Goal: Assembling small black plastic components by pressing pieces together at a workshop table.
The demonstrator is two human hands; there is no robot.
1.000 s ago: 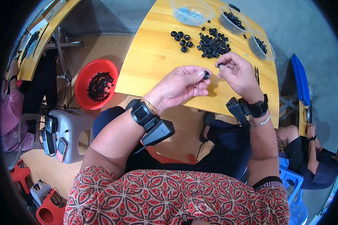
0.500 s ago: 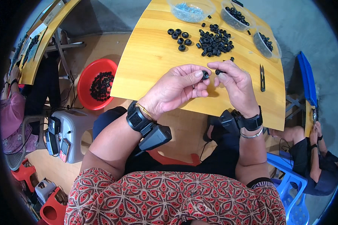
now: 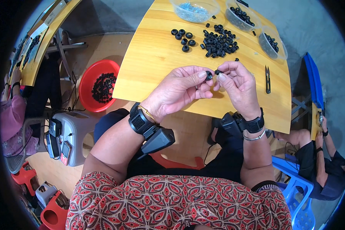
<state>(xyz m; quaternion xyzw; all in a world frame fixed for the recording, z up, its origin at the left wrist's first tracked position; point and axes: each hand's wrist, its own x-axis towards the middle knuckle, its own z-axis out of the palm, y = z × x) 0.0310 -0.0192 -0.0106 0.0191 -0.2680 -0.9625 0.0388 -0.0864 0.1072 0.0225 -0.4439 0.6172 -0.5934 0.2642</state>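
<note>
Over the table's near edge, my left hand (image 3: 184,88) is closed in a pinch on a round black part (image 3: 209,76) with a pale spot in its centre. Facing it, my right hand (image 3: 238,85) pinches a smaller black part (image 3: 218,72) between thumb and fingertips. The two parts are close together with a narrow gap. Beyond my hands lies a pile of small black parts (image 3: 219,43). To its left sits a loose group of rounder black parts (image 3: 185,41). A pair of black thread snips (image 3: 268,79) rests right of my right hand.
Clear tubs at the back of the yellow table (image 3: 142,73) hold blue-clear pieces (image 3: 193,12) and black parts (image 3: 241,16). A red basin (image 3: 89,88) of black parts stands left of the table. People sit at tables on both sides, near a grey stool (image 3: 78,126) and blue chair (image 3: 295,180).
My right hand has turned a little and brought its small black part nearer and more end-on to the one in my left hand. My left hand has barely moved.
</note>
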